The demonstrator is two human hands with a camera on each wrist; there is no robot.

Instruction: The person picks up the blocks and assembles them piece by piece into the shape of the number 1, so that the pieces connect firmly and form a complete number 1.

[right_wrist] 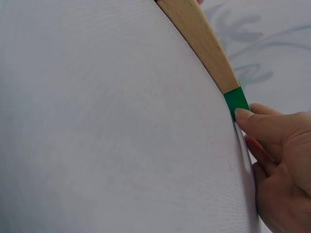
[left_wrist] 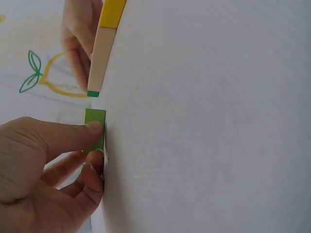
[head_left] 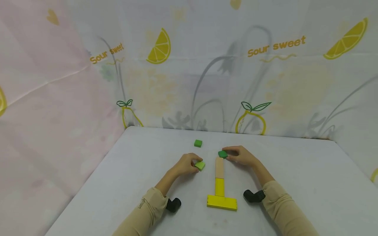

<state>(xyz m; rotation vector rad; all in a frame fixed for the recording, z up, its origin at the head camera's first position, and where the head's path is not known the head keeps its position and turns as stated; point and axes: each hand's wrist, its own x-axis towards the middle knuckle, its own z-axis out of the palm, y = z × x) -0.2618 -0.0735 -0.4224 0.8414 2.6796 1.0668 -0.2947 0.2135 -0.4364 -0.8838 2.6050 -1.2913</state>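
My left hand (head_left: 186,164) pinches a light green block (head_left: 200,165) between thumb and fingers, close over the white table, left of a row of blocks. At the far end of that row, my right hand (head_left: 241,155) pinches a dark green block (head_left: 222,154). In the right wrist view this green block (right_wrist: 236,102) meets the end of the bare wooden block (right_wrist: 206,46). The row runs from the wooden block (head_left: 219,167) to a yellow block (head_left: 220,187), then to a wider yellow block (head_left: 222,202) lying crosswise at the near end.
Another green block (head_left: 198,143) lies farther back on the white table (head_left: 133,180), beyond the left hand. Black wrist-worn devices (head_left: 254,196) sit at both sleeve cuffs. A printed cloth (head_left: 189,82) hangs behind the table's far edge.
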